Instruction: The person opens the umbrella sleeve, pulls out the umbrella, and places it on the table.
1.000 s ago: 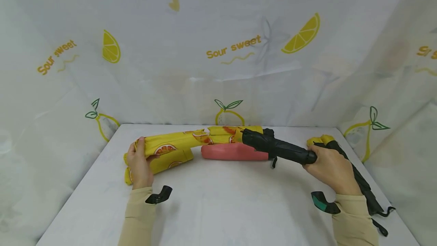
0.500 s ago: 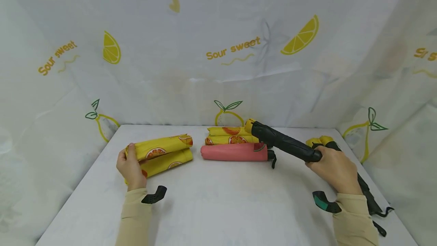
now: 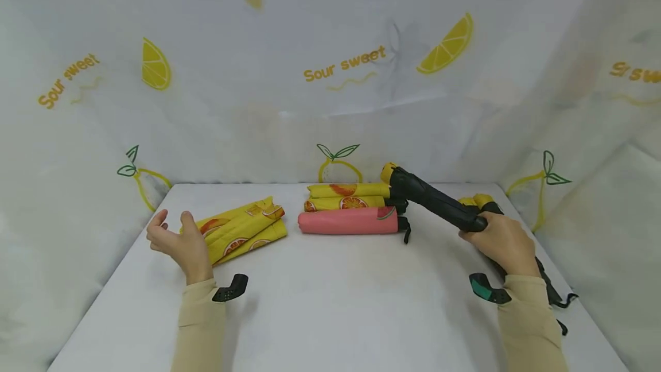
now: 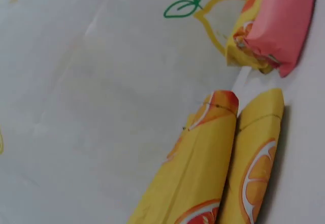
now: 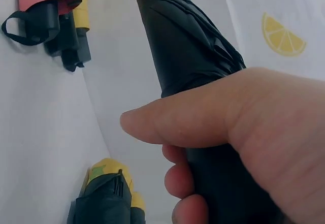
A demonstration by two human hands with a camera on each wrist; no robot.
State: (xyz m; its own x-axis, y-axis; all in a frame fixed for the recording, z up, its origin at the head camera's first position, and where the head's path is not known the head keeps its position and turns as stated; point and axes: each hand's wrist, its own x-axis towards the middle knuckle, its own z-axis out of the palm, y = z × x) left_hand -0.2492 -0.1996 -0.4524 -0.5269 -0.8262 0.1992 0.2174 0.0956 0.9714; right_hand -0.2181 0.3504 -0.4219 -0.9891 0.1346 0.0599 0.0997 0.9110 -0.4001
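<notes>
My right hand (image 3: pixel 503 243) grips the handle end of a folded black umbrella (image 3: pixel 431 197), which slants up to the left with its yellow tip raised above the table. In the right wrist view, the thumb lies across the umbrella (image 5: pixel 175 41) and the fingers curl round it. My left hand (image 3: pixel 183 245) is raised with fingers loosely bent and nothing in them. It is beside several yellow umbrella sleeves (image 3: pixel 242 224) printed with orange slices, which lie stacked at the table's left. The left wrist view shows the ends of the sleeves (image 4: pixel 203 153) close by.
At the back middle lie a pink umbrella (image 3: pixel 348 221) in its sleeve and yellow sleeved umbrellas (image 3: pixel 356 190) behind it. More black umbrellas (image 3: pixel 547 280) with yellow tips lie at the right edge, partly behind my right hand. A lemon-print curtain (image 3: pixel 232 102) surrounds the white table (image 3: pixel 351 303).
The yellow sleeve came off the black umbrella's end, went left and was let go onto the other sleeves. My left hand has opened; the right still holds the umbrella, its tip now higher.
</notes>
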